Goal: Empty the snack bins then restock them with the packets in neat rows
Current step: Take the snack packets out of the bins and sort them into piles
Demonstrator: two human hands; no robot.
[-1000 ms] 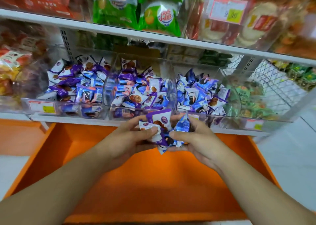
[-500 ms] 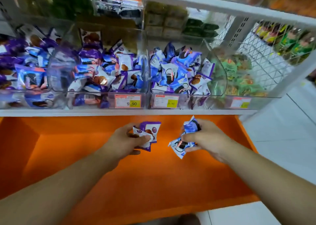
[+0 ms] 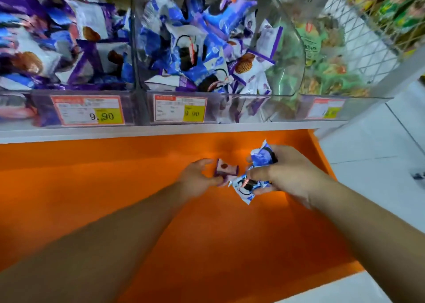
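Item: our left hand [image 3: 197,179], fingers curled, pinches purple packets [image 3: 225,169] just over the orange shelf [image 3: 115,187]. Item: our right hand [image 3: 285,173], fingers curled, grips blue packets [image 3: 247,186], touching the purple ones. Stock: clear bins [image 3: 230,109] above, heaped with mixed packets; price tags [image 3: 87,114] on their fronts.
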